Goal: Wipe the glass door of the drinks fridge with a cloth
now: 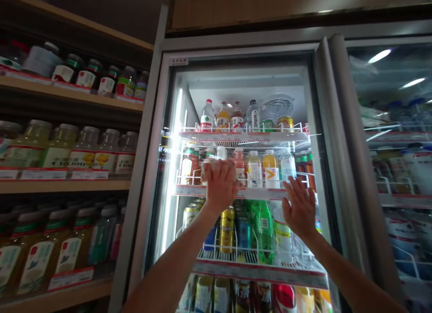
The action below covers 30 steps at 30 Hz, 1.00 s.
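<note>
My left hand (pixel 221 185) is raised in front of the glass door (pixel 243 90) of a drinks fridge, at the height of its second shelf. Its fingers are slightly smeared by motion. A pale edge of what looks like a cloth (pixel 204 173) shows beside the fingers; most of it is hidden under the hand. My right hand (pixel 299 207) is lower and further right, fingers spread, holding nothing. It is near the glass, though I cannot tell whether it touches. Behind the door stand an orange drink bottle (pixel 270 169) and a green soda bottle (pixel 263 227).
Wooden shelves (pixel 67 185) packed with bottles line the left side. A thick metal door frame (pixel 347 160) runs down the right of the door, beside a second glass-fronted fridge (pixel 398 169). Wire racks inside hold several bottles and cans (pixel 227 230). A wooden panel (pixel 270 9) lies above.
</note>
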Available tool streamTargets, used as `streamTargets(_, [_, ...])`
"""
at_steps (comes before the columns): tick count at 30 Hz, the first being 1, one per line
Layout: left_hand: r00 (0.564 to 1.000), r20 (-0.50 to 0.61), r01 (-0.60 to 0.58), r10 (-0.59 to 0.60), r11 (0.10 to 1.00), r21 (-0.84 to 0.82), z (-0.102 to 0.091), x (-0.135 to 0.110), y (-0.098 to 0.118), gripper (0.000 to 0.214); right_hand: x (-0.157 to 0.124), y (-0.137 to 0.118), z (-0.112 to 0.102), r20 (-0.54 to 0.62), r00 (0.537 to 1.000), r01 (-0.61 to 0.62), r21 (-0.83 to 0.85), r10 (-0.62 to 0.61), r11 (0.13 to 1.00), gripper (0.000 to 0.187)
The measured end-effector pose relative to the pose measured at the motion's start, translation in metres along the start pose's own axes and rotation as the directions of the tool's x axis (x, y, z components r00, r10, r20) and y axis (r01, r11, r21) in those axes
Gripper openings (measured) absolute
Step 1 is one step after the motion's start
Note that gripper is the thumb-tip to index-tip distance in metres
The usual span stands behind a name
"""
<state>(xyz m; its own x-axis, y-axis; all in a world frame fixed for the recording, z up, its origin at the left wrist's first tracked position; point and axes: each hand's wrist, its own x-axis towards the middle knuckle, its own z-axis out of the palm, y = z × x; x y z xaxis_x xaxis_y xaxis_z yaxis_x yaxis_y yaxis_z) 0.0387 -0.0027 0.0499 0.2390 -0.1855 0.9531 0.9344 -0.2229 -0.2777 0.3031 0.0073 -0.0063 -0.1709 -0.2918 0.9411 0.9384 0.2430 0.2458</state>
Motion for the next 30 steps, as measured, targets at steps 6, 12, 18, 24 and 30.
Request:
streamTargets(6, [0.971,-0.067,0.233,-0.228,0.968,0.095,-0.020,-0.029,-0.054,0.056,-0.001,0.002,0.002,-0.021,1.000,0.018,0.002,-0.018,1.000,0.048])
streamTargets(12, [0.998,0.021,0.060,-0.061,0.997,0.044,-0.013,-0.041,-0.011,0.055,-0.003,0.003,0.002,-0.020,1.000,0.007,0.014,-0.007,1.000,0.047])
streamTargets(18, [0.994,0.075,-0.086,0.084,0.996,0.023,-0.022,-0.040,-0.040,0.054,-0.001,0.003,0.000,0.002,1.000,-0.011,0.032,0.011,0.999,0.045])
streamTargets(24, [0.969,-0.026,0.245,-0.244,0.967,0.072,-0.026,-0.051,-0.045,0.056,-0.003,0.003,0.001,-0.006,1.000,0.003,0.013,-0.002,1.000,0.049])
streamTargets(30, [0.996,0.073,-0.057,0.058,0.998,-0.017,-0.021,-0.064,-0.023,0.054,-0.006,0.006,0.002,0.020,1.000,0.008,0.024,-0.008,1.000,0.052])
